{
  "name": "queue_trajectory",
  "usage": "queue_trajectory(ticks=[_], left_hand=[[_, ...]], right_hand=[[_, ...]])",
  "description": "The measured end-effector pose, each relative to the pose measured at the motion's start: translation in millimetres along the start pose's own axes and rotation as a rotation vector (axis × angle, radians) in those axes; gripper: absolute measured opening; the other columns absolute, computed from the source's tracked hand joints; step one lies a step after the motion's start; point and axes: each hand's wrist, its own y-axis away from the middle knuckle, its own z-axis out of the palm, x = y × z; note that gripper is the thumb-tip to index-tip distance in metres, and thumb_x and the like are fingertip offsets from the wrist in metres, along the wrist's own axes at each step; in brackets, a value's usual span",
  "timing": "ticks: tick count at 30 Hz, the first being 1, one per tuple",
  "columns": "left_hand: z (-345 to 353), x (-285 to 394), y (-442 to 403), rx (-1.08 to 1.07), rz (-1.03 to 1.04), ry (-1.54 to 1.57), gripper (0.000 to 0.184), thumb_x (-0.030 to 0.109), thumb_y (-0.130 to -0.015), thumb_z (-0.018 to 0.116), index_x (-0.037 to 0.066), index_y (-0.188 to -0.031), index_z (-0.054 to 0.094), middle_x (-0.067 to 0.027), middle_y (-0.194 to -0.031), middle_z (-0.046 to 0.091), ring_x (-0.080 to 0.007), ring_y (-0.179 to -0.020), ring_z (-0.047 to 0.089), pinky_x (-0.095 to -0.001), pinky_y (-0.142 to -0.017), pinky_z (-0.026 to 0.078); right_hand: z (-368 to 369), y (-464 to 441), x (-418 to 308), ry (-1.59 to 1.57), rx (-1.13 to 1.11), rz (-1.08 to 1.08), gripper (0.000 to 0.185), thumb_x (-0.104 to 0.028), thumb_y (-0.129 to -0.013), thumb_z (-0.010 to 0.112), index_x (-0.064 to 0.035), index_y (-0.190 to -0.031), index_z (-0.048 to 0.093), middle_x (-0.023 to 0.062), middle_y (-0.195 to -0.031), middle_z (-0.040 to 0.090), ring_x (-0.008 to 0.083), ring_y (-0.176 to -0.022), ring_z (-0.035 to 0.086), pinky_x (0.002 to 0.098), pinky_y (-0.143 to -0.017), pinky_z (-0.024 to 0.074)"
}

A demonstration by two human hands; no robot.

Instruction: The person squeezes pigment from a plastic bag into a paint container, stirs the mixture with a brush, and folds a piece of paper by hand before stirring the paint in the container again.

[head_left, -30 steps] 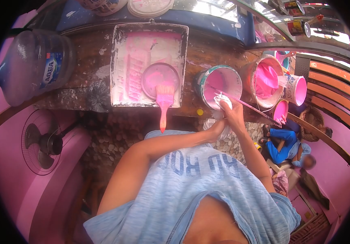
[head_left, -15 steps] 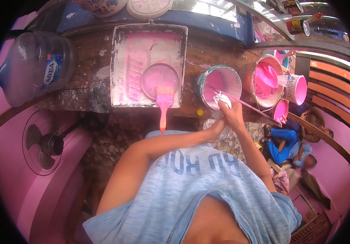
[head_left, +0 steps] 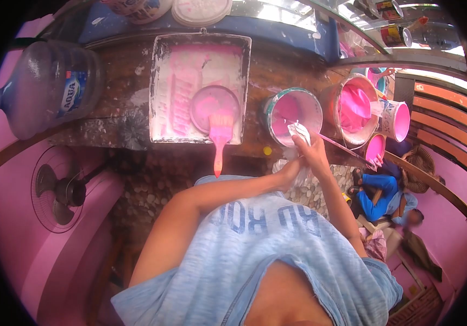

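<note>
My right hand (head_left: 314, 151) is closed around a crumpled white sachet (head_left: 298, 130) at the front rim of a bucket (head_left: 269, 111) with pink paint inside. Just below it, my left hand (head_left: 292, 172) has its fingers curled against a clear plastic bag (head_left: 302, 178), partly hidden by both hands. A pink-smeared stick (head_left: 345, 150) slants from the bucket toward the right, passing behind my right hand. Left of the bucket lies a paint tray (head_left: 163, 87) holding a round pink lid (head_left: 200, 103) and a paintbrush (head_left: 220, 136), whose handle juts over the table edge.
A larger bucket (head_left: 336, 117) with pink material, a tipped paint pail (head_left: 390, 130) and a small pink can (head_left: 374, 145) stand at right. A water jug (head_left: 43, 89) lies at left above a fan (head_left: 65, 190). Another person (head_left: 380, 198) sits at lower right.
The white sachet and my right hand have shifted slightly up and right at the bucket's rim. My left hand stays almost in place. The view has moved a little.
</note>
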Motion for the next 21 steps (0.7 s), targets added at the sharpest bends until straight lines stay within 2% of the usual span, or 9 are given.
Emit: queue_trajectory(ticks=[2, 4, 7, 8, 11, 14, 18, 21], left_hand=[[-6.8, -3.9, -0.8, -0.019, 0.008, -0.014, 0.026, 0.025, -0.097, 0.038, 0.007, -0.104, 0.056, -0.0021, -0.085, 0.056, -0.0128, -0.076, 0.054, -0.0284, -0.071, 0.043], [-6.8, 0.0, 4.4, -0.056, -0.032, -0.044, 0.029, 0.024, -0.096, 0.041, 0.007, -0.115, 0.054, -0.0022, -0.094, 0.055, -0.0114, -0.086, 0.053, -0.0283, -0.075, 0.042], [-6.7, -2.2, 4.6, -0.043, -0.020, -0.136, 0.041, 0.024, -0.094, 0.044, 0.005, -0.131, 0.046, -0.0047, -0.111, 0.054, -0.0134, -0.102, 0.051, -0.0303, -0.087, 0.040], [-7.2, -3.7, 3.7, -0.027, -0.004, -0.177, 0.047, 0.023, -0.093, 0.045, 0.005, -0.136, 0.043, -0.0060, -0.117, 0.054, -0.0148, -0.109, 0.050, -0.0313, -0.092, 0.039], [-8.5, -3.8, 5.8, 0.027, 0.014, -0.282, 0.056, 0.022, -0.090, 0.048, 0.006, -0.143, 0.037, -0.0081, -0.123, 0.053, -0.0135, -0.114, 0.049, -0.0296, -0.097, 0.037], [-3.3, 3.6, 21.3, 0.019, 0.091, -0.372, 0.071, 0.022, -0.088, 0.051, 0.007, -0.150, 0.021, -0.0108, -0.130, 0.049, -0.0180, -0.123, 0.046, -0.0314, -0.103, 0.034], [-3.0, 19.8, 45.8, -0.092, 0.106, -0.622, 0.078, 0.021, -0.088, 0.053, 0.008, -0.153, 0.013, -0.0157, -0.143, 0.038, -0.0239, -0.135, 0.036, -0.0341, -0.109, 0.028], [-0.9, 29.4, 69.0, -0.147, 0.256, -0.673, 0.079, 0.021, -0.090, 0.054, 0.007, -0.153, 0.010, -0.0186, -0.149, 0.032, -0.0259, -0.139, 0.030, -0.0355, -0.111, 0.026]], right_hand=[[0.9, 1.6, 2.9, -0.030, -0.030, -0.027, 0.043, -0.014, -0.085, 0.065, 0.0030, -0.124, 0.055, 0.0013, -0.091, 0.061, 0.0055, -0.077, 0.052, 0.0220, -0.065, 0.0408], [-5.7, 7.2, 6.0, -0.060, -0.079, -0.040, 0.050, -0.012, -0.085, 0.063, 0.0028, -0.130, 0.050, 0.0026, -0.098, 0.061, 0.0065, -0.083, 0.054, 0.0225, -0.070, 0.0430], [-11.1, 16.3, 7.2, -0.166, -0.117, -0.075, 0.053, -0.004, -0.083, 0.061, 0.0036, -0.133, 0.046, 0.0089, -0.119, 0.060, 0.0128, -0.107, 0.056, 0.0268, -0.093, 0.0434], [-10.9, 19.0, 6.5, -0.190, -0.115, -0.102, 0.052, -0.004, -0.083, 0.060, 0.0034, -0.133, 0.046, 0.0085, -0.120, 0.059, 0.0126, -0.107, 0.056, 0.0267, -0.094, 0.0430], [-10.1, 29.2, 2.1, -0.269, -0.100, -0.155, 0.051, -0.002, -0.083, 0.057, 0.0029, -0.133, 0.046, 0.0072, -0.120, 0.059, 0.0120, -0.108, 0.056, 0.0264, -0.096, 0.0421], [-11.2, 41.5, 3.4, -0.343, -0.097, -0.158, 0.049, -0.001, -0.083, 0.055, 0.0026, -0.132, 0.048, 0.0058, -0.118, 0.060, 0.0110, -0.108, 0.056, 0.0259, -0.095, 0.0421], [-18.0, 56.7, 11.5, -0.389, -0.140, -0.175, 0.048, 0.000, -0.081, 0.053, 0.0025, -0.130, 0.050, 0.0056, -0.116, 0.060, 0.0104, -0.106, 0.056, 0.0249, -0.092, 0.0433], [-9.6, 65.5, -4.5, -0.419, -0.199, -0.197, 0.049, -0.003, -0.084, 0.056, 0.0033, -0.132, 0.049, 0.0058, -0.116, 0.061, 0.0110, -0.103, 0.058, 0.0250, -0.091, 0.0447]])
